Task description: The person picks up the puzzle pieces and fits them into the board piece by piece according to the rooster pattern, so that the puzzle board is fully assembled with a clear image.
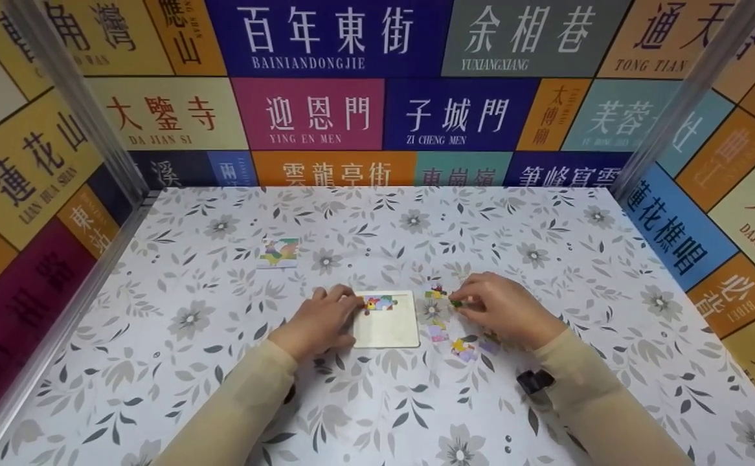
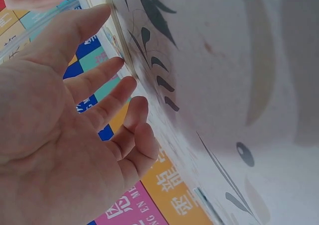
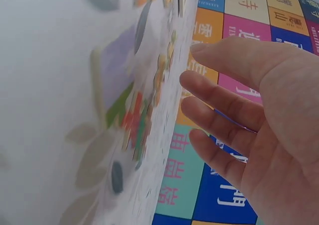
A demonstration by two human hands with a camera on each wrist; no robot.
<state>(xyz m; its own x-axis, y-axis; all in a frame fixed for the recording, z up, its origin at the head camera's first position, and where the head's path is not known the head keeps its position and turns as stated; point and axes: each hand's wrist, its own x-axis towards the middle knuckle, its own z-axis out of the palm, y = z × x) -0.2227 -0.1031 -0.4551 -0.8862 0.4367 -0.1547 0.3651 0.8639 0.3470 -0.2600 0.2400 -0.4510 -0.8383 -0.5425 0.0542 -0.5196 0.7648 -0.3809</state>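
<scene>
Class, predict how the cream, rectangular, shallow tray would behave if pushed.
The tray lies flat and low, so it would probably slide rather than tip. Its straight sides make rolling unlikely. The multicoloured jigsaw pieces inside fill only part of it, so they might shift.

The person wears long, plain sleeves in pale yellowish beige, the left sleeve [image 1: 238, 404] and the right sleeve [image 1: 601, 395] both reaching to about the wrist. Soft folds mark the cloth. A small, shiny black block [image 1: 535, 382] sits at the right wrist; a dark edge [image 1: 291, 393] peeps out by the left. Both hands are bare.
</scene>
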